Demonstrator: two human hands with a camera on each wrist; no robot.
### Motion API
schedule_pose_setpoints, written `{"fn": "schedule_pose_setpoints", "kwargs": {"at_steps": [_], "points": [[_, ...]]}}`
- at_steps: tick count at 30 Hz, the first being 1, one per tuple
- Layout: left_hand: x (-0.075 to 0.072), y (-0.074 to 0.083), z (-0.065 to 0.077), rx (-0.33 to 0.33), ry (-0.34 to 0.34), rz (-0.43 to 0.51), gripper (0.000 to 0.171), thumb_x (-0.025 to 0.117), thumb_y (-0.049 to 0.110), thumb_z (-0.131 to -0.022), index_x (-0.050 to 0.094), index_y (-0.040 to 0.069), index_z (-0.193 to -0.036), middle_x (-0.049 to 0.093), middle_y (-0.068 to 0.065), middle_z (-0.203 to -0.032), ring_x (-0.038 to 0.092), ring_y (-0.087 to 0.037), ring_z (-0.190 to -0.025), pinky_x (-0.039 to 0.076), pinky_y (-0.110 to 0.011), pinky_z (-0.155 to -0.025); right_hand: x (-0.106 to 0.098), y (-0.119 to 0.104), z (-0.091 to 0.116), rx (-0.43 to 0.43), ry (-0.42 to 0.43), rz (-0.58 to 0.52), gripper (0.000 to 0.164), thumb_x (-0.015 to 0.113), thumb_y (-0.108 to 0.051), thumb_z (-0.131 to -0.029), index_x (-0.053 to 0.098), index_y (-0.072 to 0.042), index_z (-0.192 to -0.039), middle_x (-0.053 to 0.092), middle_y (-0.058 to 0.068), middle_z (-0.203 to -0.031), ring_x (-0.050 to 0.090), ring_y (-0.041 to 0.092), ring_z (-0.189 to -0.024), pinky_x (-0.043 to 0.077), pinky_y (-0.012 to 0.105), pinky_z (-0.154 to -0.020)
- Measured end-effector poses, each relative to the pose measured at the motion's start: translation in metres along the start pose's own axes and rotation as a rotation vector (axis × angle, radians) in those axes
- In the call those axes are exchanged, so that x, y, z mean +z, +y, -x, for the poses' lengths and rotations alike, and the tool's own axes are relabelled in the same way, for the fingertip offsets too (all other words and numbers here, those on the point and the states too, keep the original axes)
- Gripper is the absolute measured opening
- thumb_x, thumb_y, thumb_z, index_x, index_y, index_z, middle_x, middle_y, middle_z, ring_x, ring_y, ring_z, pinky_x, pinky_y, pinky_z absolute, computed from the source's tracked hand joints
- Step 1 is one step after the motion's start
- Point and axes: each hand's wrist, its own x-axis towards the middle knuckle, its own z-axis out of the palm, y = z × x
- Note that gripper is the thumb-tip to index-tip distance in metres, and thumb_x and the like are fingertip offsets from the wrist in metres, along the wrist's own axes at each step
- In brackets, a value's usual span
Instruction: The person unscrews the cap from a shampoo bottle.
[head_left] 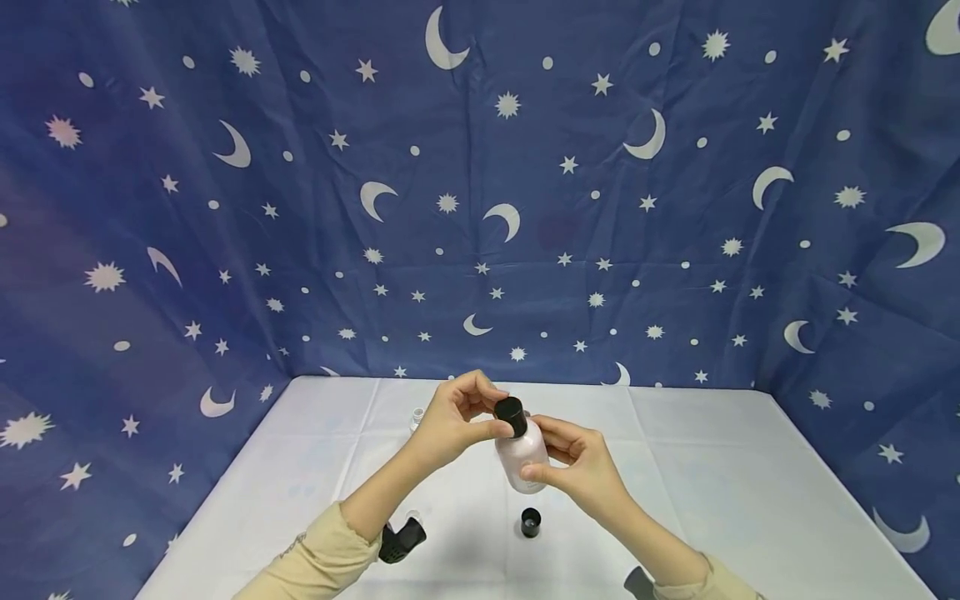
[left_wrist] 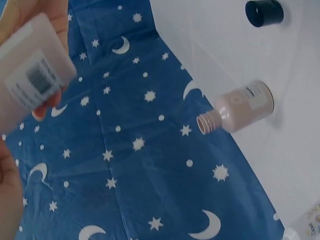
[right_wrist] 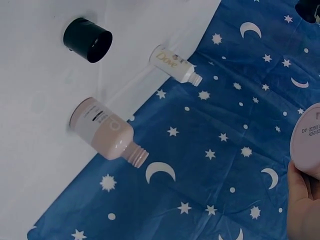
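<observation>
A pale pink bottle (head_left: 522,460) is held tilted above the white table. My right hand (head_left: 585,468) grips its body between thumb and fingers. On its neck sits a black cap (head_left: 511,417), which my left hand (head_left: 459,417) pinches from the side. The left wrist view shows the back label of this held bottle (left_wrist: 35,75); the right wrist view shows its printed base (right_wrist: 309,142). A second pink bottle (right_wrist: 107,130) stands uncapped on the table, mostly hidden behind the hands in the head view. A loose black cap (head_left: 530,522) lies nearer.
A small white Dove bottle (right_wrist: 172,64), uncapped, stands on the table (head_left: 690,450) behind my left hand. A small clear object (head_left: 413,517), partly hidden, lies by the black left wrist camera (head_left: 402,540). A dark blue star-and-moon cloth (head_left: 480,208) hangs around the table.
</observation>
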Motion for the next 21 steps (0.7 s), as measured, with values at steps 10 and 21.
{"fn": "schedule_pose_setpoints", "kwargs": {"at_steps": [10,21], "points": [[0.013,0.004,0.0,-0.005,0.136,-0.08,0.046,0.083,0.023,-0.07,0.05,-0.006,-0.083,0.057,0.007,-0.083,0.06,-0.001,-0.077,0.052,-0.019,-0.08,0.001,-0.002,0.0,-0.001,0.024,0.01,0.055,0.077,-0.005,-0.075,0.054,0.017,-0.12,0.058,0.036,-0.115,0.062,-0.003,-0.1,0.051,0.016,-0.086],[0.011,0.006,0.001,0.046,0.124,-0.117,0.047,0.082,0.014,-0.072,0.055,-0.004,-0.104,0.059,-0.008,-0.1,0.056,-0.003,-0.091,0.05,-0.022,-0.079,0.002,-0.003,-0.001,0.017,0.023,0.001,0.057,0.077,-0.007,-0.075,0.053,0.017,-0.121,0.057,0.036,-0.115,0.062,-0.003,-0.099,0.051,0.016,-0.086]]}}
